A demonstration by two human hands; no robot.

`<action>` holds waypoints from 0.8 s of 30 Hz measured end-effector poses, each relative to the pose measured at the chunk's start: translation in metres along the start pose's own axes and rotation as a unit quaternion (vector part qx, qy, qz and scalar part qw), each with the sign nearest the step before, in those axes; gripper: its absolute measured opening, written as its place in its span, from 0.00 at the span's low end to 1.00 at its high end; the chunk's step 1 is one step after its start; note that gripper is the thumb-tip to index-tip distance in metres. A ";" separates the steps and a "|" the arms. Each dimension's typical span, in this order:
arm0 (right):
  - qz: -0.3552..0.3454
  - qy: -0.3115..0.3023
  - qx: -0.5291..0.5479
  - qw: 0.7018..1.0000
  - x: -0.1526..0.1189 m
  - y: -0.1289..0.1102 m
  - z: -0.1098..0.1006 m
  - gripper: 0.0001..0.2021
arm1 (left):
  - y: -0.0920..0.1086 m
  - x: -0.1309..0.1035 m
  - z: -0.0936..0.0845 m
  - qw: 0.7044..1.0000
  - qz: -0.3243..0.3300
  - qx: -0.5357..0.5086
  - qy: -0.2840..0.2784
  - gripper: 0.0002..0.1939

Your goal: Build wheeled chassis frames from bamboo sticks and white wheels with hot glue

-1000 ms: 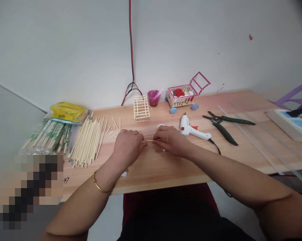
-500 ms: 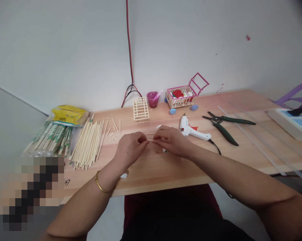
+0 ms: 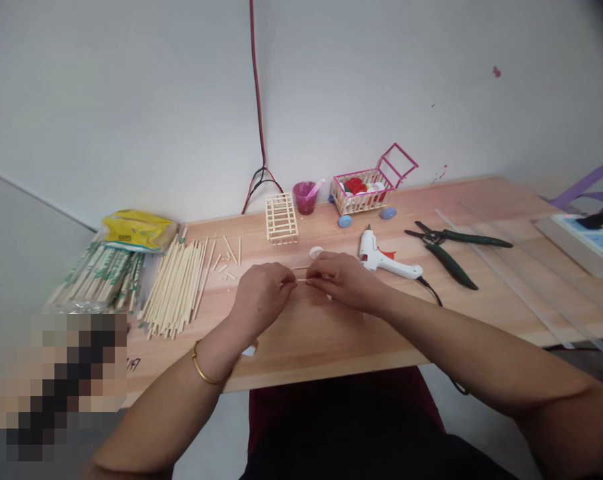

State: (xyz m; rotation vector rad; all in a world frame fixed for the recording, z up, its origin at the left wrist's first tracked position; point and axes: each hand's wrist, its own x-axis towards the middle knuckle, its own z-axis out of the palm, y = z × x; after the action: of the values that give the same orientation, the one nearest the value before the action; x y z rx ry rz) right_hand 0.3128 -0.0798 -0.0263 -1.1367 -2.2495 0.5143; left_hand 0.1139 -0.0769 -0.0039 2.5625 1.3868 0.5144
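Observation:
My left hand (image 3: 265, 293) and my right hand (image 3: 342, 281) meet over the middle of the table, fingertips pinched a short gap apart. Between them runs a short thin wooden stick (image 3: 301, 280), each hand closed on one end. Another thin stick (image 3: 300, 269) shows just behind it, partly covered by my fingers; whether the two are joined I cannot tell. A white round disc (image 3: 316, 253) lies just beyond my right hand. To the right of that hand rests a white glue gun (image 3: 389, 261) with a red trigger.
Loose wooden sticks (image 3: 175, 287), short cut pieces (image 3: 223, 267) and bagged sticks (image 3: 99, 273) lie left. Behind stand a stick frame (image 3: 282, 219), a purple cup (image 3: 305, 199) and a small stick cart (image 3: 364, 191). Green-handled cutters (image 3: 451, 250) and a power strip (image 3: 584, 243) are right.
Both hands keep their pinch on the stick in nearly the same place. The white disc behind my right hand shows more now.

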 end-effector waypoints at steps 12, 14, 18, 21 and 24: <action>-0.018 -0.008 -0.020 1.000 0.000 0.002 0.000 0.06 | 0.001 0.000 0.005 1.000 0.002 0.022 -0.008 0.05; -0.025 -0.010 -0.026 0.999 0.000 0.003 0.001 0.06 | 0.001 0.000 0.006 0.999 0.011 0.037 -0.007 0.05; -0.017 -0.010 -0.030 0.999 0.001 0.003 0.002 0.06 | 0.002 -0.001 0.006 0.997 0.023 0.069 -0.004 0.06; 0.012 -0.004 -0.020 1.000 0.001 0.000 0.001 0.05 | 0.004 -0.002 0.005 0.998 0.001 0.069 -0.002 0.06; 0.024 -0.004 -0.005 1.000 0.001 -0.004 0.000 0.06 | 0.007 -0.002 0.004 0.997 -0.028 0.070 -0.006 0.06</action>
State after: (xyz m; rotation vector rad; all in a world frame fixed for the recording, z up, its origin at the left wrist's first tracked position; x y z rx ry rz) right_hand 0.3097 -0.0811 -0.0234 -1.1973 -2.2389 0.5286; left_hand 0.1198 -0.0823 -0.0059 2.6197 1.5372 0.4046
